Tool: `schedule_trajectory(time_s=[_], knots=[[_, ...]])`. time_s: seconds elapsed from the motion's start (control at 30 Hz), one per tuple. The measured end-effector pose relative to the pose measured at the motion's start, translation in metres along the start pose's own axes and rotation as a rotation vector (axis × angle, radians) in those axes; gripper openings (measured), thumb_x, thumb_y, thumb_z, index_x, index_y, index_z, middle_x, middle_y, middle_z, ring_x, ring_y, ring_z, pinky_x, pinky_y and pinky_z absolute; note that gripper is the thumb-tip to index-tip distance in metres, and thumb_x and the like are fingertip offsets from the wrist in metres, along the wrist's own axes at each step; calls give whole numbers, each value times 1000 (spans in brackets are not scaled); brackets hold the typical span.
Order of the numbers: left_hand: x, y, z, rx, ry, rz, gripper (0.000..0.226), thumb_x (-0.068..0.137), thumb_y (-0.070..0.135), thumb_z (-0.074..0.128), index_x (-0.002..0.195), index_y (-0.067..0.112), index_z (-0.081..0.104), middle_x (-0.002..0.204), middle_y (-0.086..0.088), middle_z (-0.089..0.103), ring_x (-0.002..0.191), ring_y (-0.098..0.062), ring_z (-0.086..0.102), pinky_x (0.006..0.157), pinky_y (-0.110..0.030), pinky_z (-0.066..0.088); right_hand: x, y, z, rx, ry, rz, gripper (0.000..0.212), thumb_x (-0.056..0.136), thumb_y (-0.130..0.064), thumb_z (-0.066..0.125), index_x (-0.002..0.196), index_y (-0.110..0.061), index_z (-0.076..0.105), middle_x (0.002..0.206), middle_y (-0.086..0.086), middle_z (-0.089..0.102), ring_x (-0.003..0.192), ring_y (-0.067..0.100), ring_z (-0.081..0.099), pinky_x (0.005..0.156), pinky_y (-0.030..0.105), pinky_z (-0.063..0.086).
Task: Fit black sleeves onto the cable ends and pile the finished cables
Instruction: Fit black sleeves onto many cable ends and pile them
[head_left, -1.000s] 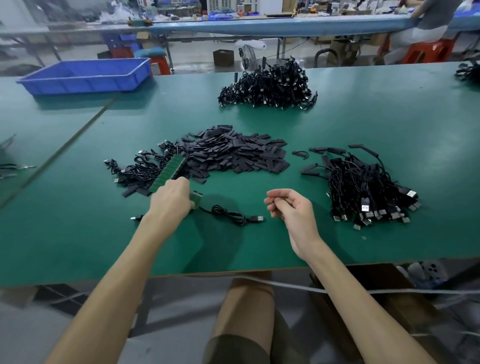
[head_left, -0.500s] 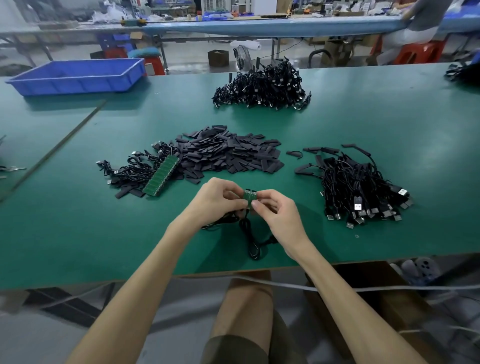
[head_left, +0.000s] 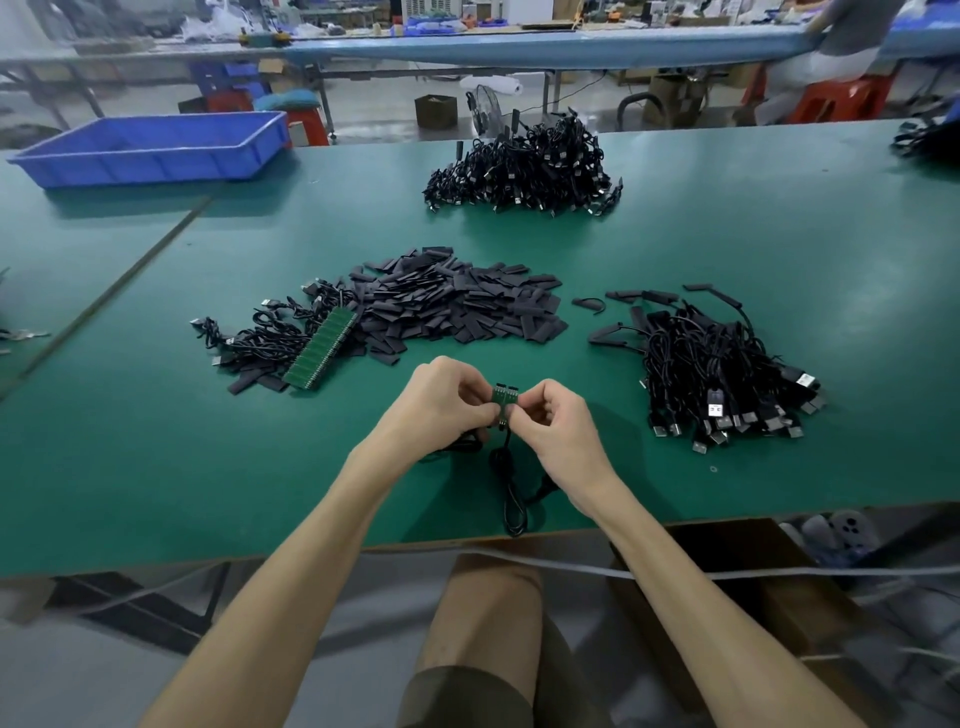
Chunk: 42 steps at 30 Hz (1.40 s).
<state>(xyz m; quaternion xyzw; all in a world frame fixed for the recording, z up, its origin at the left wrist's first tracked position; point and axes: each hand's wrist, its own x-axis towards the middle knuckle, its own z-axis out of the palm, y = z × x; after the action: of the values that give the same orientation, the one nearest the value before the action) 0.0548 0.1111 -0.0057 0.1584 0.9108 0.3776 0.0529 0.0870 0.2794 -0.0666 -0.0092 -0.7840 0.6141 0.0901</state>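
The green table (head_left: 156, 467) lies open at near left and in a broad band between the heap of black sleeves (head_left: 457, 306) and the far cable pile (head_left: 524, 166). A cable tangle (head_left: 260, 343) and a green board strip (head_left: 322, 356) crowd the heap's left, and a right cable pile (head_left: 722, 374) its right. At near centre, the left hand (head_left: 441, 405) and right hand (head_left: 556, 421) pinch a small green board (head_left: 505, 397), its cable (head_left: 511, 499) looping to the near edge.

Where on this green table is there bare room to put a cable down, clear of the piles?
Bare: the near-left corner of the table, in front of the loose cables; the band between the sleeve pile and the far cable pile; the far right beyond the right cable pile. Crowded: the middle row of heaps.
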Motion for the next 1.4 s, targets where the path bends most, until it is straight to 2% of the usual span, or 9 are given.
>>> schedule_trajectory(time_s=[0.3,0.43,0.57,0.7,0.9,1.03,1.1,1.27,1.4], knots=[[-3,-2,14,45,193,-95,10,89,17,68,84,23,63,82,6,70,70,-17,70,72,-36,58,-2,-1,0,64,87,17,13,93,-19,72,85,-16,62,72,-10,63,66,4,55,65,23,46],[2,-31,-19,311,213,-245,13,96,10,58,107,13,64,104,-6,68,89,-30,66,83,-44,55,-2,-4,-2,218,86,43,6,103,-18,60,102,-12,62,92,0,77,82,8,71,72,24,54],[3,-50,-36,563,255,-326,9,100,9,54,98,1,49,112,-20,58,104,-37,52,82,-45,45,-3,-10,-2,390,49,43,10,112,-13,42,115,-7,49,98,5,80,91,20,78,73,24,59],[20,-44,-30,576,353,-182,20,100,3,50,119,-3,53,121,-23,54,113,-39,49,88,-46,45,-3,-7,-2,332,47,58,11,109,-14,47,108,-10,57,85,3,78,80,14,74,68,19,54],[72,-33,-11,581,167,100,55,95,-12,40,144,9,50,139,-10,51,120,-33,54,87,-50,52,-1,-2,-1,237,59,64,19,107,-21,50,105,-27,68,75,-15,64,76,3,59,74,20,48],[109,-36,-7,650,104,240,67,86,-19,44,144,13,54,150,-3,50,135,-26,48,99,-44,50,-1,-7,-1,183,57,27,24,109,-25,49,106,-31,72,72,-17,58,71,15,50,66,29,43],[123,-38,-5,692,81,258,61,89,-15,49,141,16,58,147,-1,54,132,-26,52,99,-44,51,-1,-8,-1,164,22,23,24,109,-21,49,112,-26,73,73,-13,60,70,19,50,67,34,42],[134,-48,0,641,147,249,29,95,4,65,122,11,72,124,-7,66,114,-31,61,93,-45,52,-3,-10,-2,156,-53,28,24,109,-14,49,117,-13,72,83,0,75,81,5,69,78,14,49],[137,-49,1,638,162,245,23,94,16,70,115,10,73,114,-11,64,109,-33,59,91,-41,48,-2,-11,-2,145,-56,25,23,109,-12,50,116,-11,71,86,2,77,83,6,70,82,17,50]])
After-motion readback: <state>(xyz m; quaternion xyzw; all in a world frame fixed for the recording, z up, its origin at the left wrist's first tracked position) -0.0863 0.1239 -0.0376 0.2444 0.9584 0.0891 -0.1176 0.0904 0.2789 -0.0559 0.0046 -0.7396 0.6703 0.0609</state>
